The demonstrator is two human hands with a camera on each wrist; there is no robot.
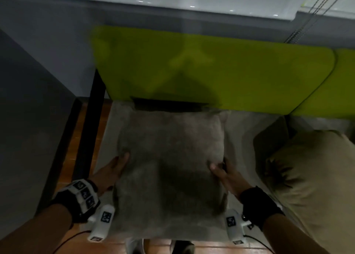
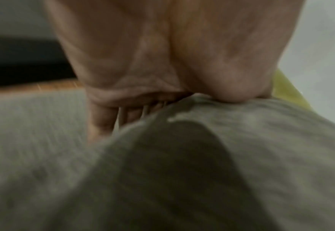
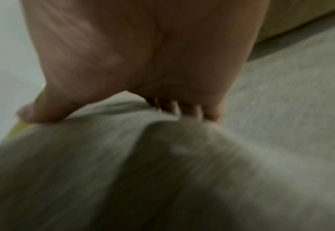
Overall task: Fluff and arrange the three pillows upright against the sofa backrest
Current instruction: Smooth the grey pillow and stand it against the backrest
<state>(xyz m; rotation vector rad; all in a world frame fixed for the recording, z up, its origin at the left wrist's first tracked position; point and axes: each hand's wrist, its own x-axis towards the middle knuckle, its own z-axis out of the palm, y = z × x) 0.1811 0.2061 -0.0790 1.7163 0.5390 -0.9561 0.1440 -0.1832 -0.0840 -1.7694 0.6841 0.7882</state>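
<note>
A grey plush pillow (image 1: 171,157) hangs flat over the grey sofa seat (image 1: 244,130), its far edge near the lime-green backrest (image 1: 211,67). My left hand (image 1: 117,165) grips its left side and my right hand (image 1: 221,167) grips its right side. In the left wrist view the left hand (image 2: 162,101) pinches the pillow (image 2: 202,156), thumb on top and fingers beneath. The right wrist view shows the right hand (image 3: 142,103) holding the pillow (image 3: 113,156) the same way. A beige pillow (image 1: 311,177) lies on the seat to the right. A third pillow is not in view.
A second green backrest panel (image 1: 343,84) continues to the right. Left of the sofa are a black frame post (image 1: 92,123), reddish tiled floor (image 1: 75,148) and a grey wall (image 1: 38,80). Blind cords (image 1: 315,11) hang at the top right.
</note>
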